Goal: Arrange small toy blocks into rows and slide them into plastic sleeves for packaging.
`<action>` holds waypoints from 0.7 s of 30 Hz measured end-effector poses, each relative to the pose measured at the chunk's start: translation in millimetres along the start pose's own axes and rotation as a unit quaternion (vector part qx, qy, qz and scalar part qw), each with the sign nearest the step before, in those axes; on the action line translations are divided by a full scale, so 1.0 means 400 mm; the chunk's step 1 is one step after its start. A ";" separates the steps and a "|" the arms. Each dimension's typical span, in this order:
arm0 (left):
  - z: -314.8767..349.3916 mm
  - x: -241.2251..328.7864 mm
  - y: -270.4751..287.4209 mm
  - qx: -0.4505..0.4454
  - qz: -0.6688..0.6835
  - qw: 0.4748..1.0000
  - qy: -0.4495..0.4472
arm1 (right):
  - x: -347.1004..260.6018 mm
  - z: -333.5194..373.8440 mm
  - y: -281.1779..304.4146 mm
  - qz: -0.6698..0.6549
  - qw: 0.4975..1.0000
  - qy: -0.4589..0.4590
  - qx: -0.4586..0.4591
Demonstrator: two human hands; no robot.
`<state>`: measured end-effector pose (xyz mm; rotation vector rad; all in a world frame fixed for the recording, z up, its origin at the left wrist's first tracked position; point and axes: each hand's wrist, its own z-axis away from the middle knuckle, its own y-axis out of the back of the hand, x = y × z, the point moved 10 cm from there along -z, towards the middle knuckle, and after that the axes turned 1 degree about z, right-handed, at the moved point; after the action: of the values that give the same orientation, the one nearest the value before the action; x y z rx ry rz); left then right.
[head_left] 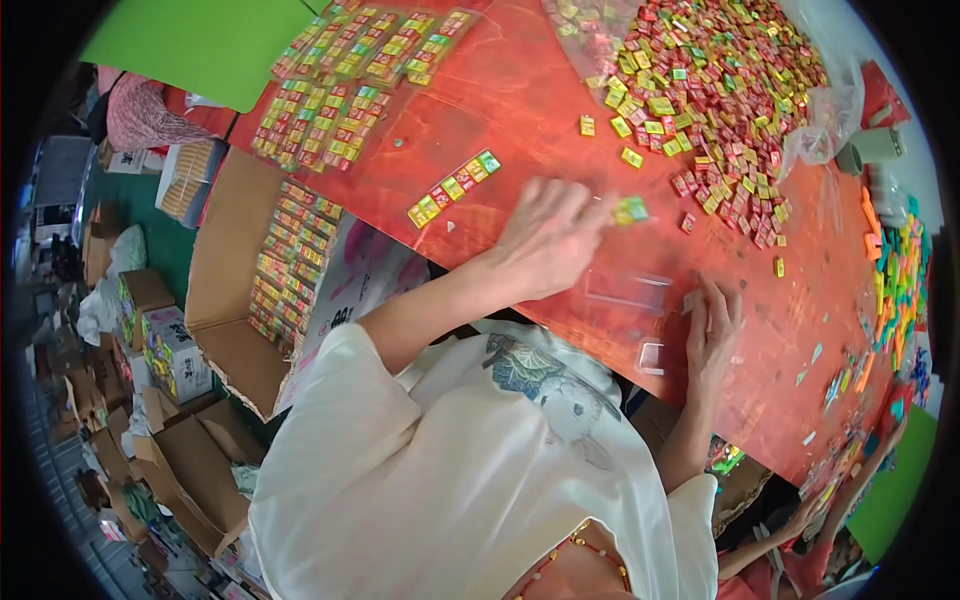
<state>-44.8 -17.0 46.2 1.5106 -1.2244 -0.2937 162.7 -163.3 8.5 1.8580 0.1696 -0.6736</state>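
Observation:
My left hand reaches over the red table, fingers curled and slightly blurred. At its fingertips is a small green-and-yellow block, which looks pinched. My right hand rests at the near side of the table, fingers apart and pointing down onto the surface. Between the hands lies a clear plastic case. A smaller clear plastic piece is by the table's near edge. Left of my left hand, a clear strip holds one row of yellow, red and green blocks.
A big heap of small red and yellow blocks covers the far right. Filled clear packs lie in rows at the far left. A cardboard box of packs stands left of the table. Colourful pieces and another person's arm are at right.

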 end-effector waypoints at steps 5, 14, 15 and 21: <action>0.118 -0.142 0.153 0.074 -0.096 0.988 0.091 | -0.010 0.003 0.014 0.034 0.999 0.014 0.021; 0.224 -0.246 0.120 0.033 -0.218 0.963 0.154 | -0.034 -0.013 0.000 0.050 0.998 0.030 -0.005; 0.219 -0.261 0.120 0.036 -0.228 0.960 0.157 | -0.033 -0.010 0.004 0.050 0.998 0.023 -0.009; 0.127 -0.399 0.167 0.052 -0.313 0.934 0.163 | -0.060 0.010 0.020 0.024 1.000 0.005 0.002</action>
<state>-185.9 91.5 17.9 1.9306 -0.4780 -0.3785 144.5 -165.4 26.7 1.8638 0.1296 -0.6306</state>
